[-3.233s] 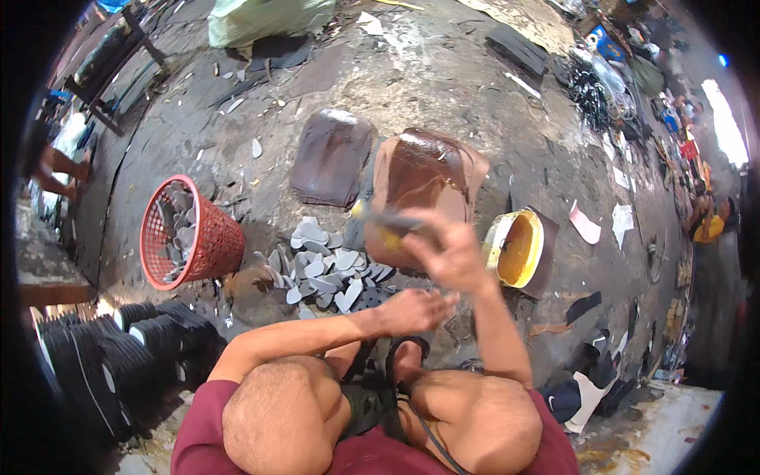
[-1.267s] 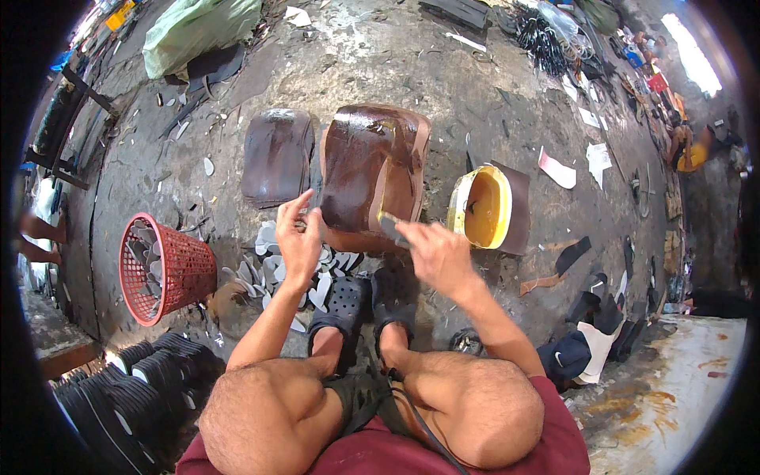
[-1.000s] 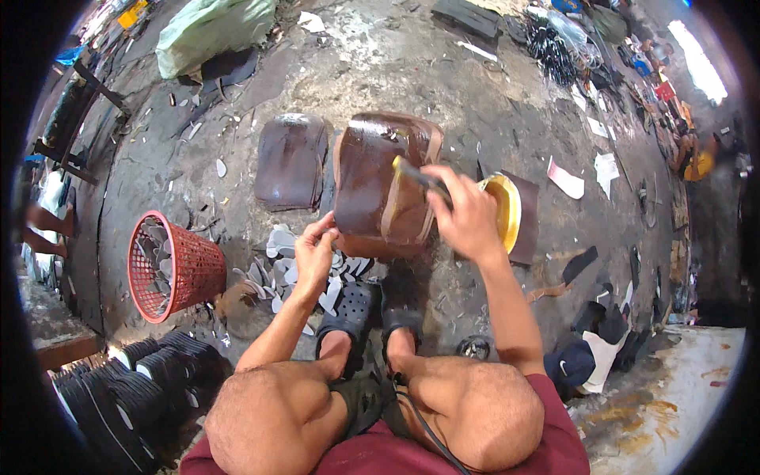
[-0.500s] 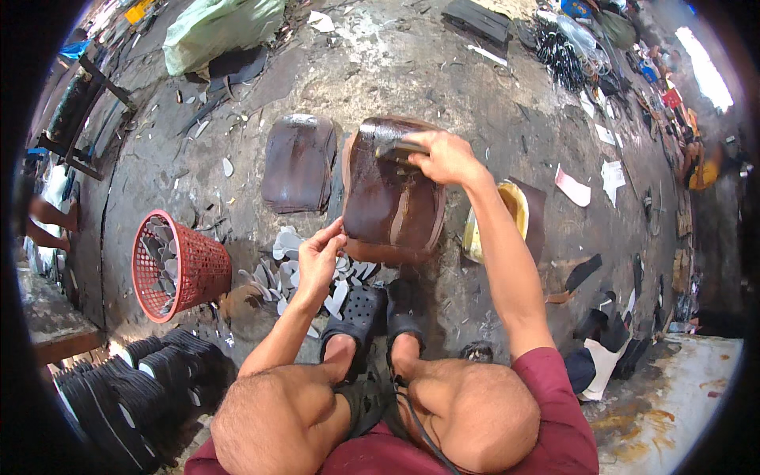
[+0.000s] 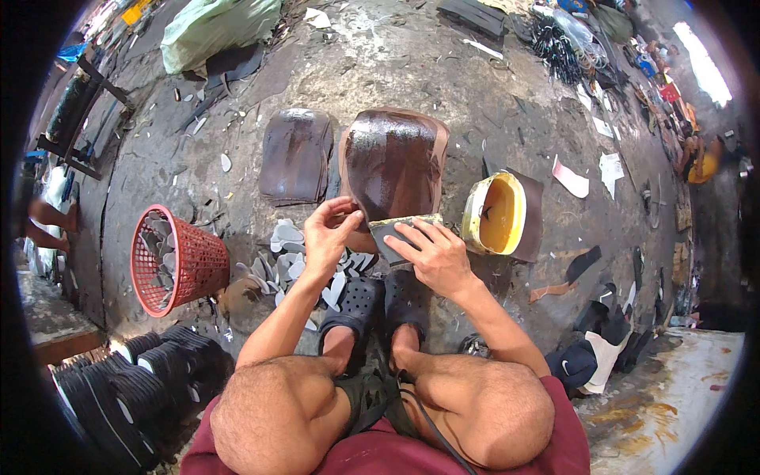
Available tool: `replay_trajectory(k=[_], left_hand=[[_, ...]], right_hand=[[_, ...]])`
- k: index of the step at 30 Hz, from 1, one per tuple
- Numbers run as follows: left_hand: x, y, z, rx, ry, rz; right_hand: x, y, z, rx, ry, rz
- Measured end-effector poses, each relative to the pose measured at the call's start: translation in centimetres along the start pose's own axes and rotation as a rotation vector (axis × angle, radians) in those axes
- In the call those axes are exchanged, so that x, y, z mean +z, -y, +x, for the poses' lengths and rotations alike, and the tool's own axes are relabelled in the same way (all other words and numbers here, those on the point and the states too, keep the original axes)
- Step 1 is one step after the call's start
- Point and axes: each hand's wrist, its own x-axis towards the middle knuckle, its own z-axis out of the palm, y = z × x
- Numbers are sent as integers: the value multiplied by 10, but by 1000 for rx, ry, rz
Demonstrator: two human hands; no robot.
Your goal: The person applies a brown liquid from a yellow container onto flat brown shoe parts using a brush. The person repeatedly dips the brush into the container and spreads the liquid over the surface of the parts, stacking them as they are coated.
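Note:
In front of me lies a stack of dark brown sheets (image 5: 393, 162), the top one wet and glossy with paler strips along its sides. My right hand (image 5: 439, 261) grips a dark flat spreader (image 5: 388, 244) whose far edge is crusted with yellowish glue; it sits at the near edge of the top sheet. At the near left corner, my left hand (image 5: 326, 237) is closed in a pinch on that sheet, the exact grip partly hidden by the fingers. To the right stands an open tub (image 5: 473, 218) coated in yellow, with amber glue inside.
A second stack of brown sheets (image 5: 295, 158) lies to the left. Grey cut pieces (image 5: 273, 273) are scattered by my shoes. A red basket (image 5: 202, 265) of similar pieces lies tipped at left, above rows of black soles (image 5: 119, 396). Scraps litter the concrete floor.
My right hand has drawn the spreader from the far part of the top sheet to its near edge. The sheet now looks more evenly wet. My left hand stays near the corner.

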Motion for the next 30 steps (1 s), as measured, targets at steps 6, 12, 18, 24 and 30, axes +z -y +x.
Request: replay_trajectory(k=[6, 12, 18, 24, 30], left_hand=[[10, -11, 8, -93, 90, 209], [27, -24, -6, 116, 92, 352], [31, -46, -8, 232, -28, -6], [-50, -73, 97, 138, -156, -266], [-150, 40, 175, -133, -268, -391]], right_hand=[[-4, -9, -13, -38, 51, 11], [-8, -8, -19, -37, 75, -2], [-18, 3, -18, -5, 96, 22], [-90, 5, -10, 128, -213, 312], [-111, -23, -1, 249, -375, 355]])
